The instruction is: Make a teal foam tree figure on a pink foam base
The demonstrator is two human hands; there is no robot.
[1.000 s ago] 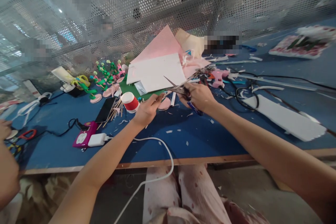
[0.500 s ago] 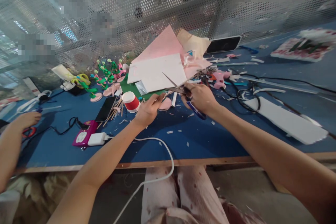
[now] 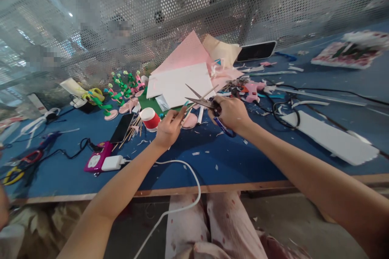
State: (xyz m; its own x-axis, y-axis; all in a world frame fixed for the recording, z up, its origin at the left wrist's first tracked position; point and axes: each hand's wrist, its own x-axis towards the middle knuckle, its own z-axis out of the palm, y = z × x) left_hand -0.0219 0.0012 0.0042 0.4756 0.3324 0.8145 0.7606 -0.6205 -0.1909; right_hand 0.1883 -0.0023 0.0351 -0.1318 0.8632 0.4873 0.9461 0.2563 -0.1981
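My right hand point(image 3: 232, 113) is closed around a pair of scissors point(image 3: 199, 101) with a dark blue handle, their blades spread apart and pointing left. A thin wooden stick point(image 3: 209, 92) is pinched in my left hand point(image 3: 168, 128), slanting up to the right near the blades. I cannot tell whether the blades touch it. A small blue-green bit shows at my left fingertips. Beside that hand stands a white tub with a red band point(image 3: 149, 119). Below the stick lies a pale pink disc point(image 3: 190, 121), and behind it are white sheets point(image 3: 182, 83).
Paper flowers on pink bases point(image 3: 111, 114), a black phone point(image 3: 121, 128) and a magenta box point(image 3: 99, 158) with a white charger stand left. A pink glue gun point(image 3: 253, 91), cords and a white board point(image 3: 337, 139) lie right. Scissors with yellow handles point(image 3: 13, 176) lie far left.
The stick now shows more plainly, sloping behind the scissors, whose blades have spread slightly wider. At the left, another person's hand has pulled back, leaving tools on the table.
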